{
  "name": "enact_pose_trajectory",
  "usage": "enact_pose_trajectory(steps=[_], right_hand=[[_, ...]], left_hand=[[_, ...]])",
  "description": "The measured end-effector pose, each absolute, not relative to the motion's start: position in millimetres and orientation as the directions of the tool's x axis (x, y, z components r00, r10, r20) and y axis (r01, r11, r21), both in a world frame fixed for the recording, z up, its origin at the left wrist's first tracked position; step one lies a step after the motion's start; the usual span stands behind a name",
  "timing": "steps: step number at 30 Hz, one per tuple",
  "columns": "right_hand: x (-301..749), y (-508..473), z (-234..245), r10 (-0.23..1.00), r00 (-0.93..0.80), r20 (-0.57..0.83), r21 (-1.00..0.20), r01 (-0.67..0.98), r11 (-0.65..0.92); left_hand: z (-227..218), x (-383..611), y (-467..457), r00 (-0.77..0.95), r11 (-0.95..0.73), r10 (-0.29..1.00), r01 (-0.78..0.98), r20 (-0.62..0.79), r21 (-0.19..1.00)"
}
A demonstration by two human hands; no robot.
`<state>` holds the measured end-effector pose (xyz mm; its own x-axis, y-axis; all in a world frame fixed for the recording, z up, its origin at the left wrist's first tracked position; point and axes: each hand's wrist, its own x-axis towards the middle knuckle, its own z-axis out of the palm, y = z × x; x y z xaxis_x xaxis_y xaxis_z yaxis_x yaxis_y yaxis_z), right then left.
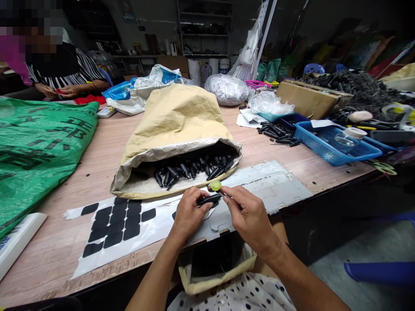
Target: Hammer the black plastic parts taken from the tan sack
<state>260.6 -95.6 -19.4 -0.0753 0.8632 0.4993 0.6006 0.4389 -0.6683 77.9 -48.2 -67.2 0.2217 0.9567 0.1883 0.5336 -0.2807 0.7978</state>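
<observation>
My left hand (191,211) is closed around a black tube-shaped piece (210,199) above the grey board. My right hand (248,211) pinches a small dark, thin part at the tube's right end; the fingers partly hide it. A round yellow-green disc (215,185) shows at the right fingertips, and I cannot tell how it is attached. Just beyond both hands, a tan woven sack (181,112) lies with its mouth facing me, with several black tube pieces (184,170) inside. Left of my hands is a white sheet with black rounded-square stickers (113,220).
A grey board (275,179) lies under my hands. A second open sack (194,285) sits at my lap. Blue trays (337,149), loose black parts (279,131) and a cardboard box (308,99) stand right. A green sack (42,151) covers the left; another person (68,69) handles something red.
</observation>
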Motion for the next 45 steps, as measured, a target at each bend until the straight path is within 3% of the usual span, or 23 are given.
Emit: enact_pose_trajectory(steps=[3, 8, 14, 19, 24, 32, 45], right_hand=[[259.3, -97.0, -20.7, 0.857, -0.088, 0.507, -0.65, 0.615, 0.447], [261.4, -97.2, -29.3, 0.906, -0.14, 0.398, -0.619, 0.688, 0.379], [267.3, -98.5, -23.1, 0.87, -0.022, 0.493, -0.651, 0.653, 0.386], [270.1, -99.6, -30.6, 0.917, -0.054, 0.395, -0.668, 0.668, 0.327], [286.0, -92.5, -31.6, 0.899, 0.078, 0.43, -0.73, 0.616, 0.296], [317.5, -84.7, -53.5, 0.942, 0.223, 0.253, -0.805, 0.589, 0.077], [301.3, -88.2, -53.8, 0.959, 0.157, 0.234, -0.853, 0.507, 0.126]], left_hand=[[-66.0, 77.8, -49.0, 0.222, -0.28, 0.957, 0.536, 0.187, 0.796], [-64.2, 78.3, -49.4, 0.218, -0.289, 0.955, 0.54, 0.201, 0.79], [-67.2, 78.4, -48.9, 0.219, -0.301, 0.952, 0.551, 0.213, 0.778], [-66.6, 77.8, -49.1, 0.217, -0.289, 0.955, 0.543, 0.2, 0.789], [-62.7, 76.9, -50.3, 0.218, -0.29, 0.955, 0.553, 0.2, 0.781], [-66.4, 74.8, -48.9, 0.212, -0.303, 0.951, 0.523, 0.223, 0.797], [-63.1, 73.6, -49.4, 0.23, -0.293, 0.953, 0.551, 0.195, 0.782]])
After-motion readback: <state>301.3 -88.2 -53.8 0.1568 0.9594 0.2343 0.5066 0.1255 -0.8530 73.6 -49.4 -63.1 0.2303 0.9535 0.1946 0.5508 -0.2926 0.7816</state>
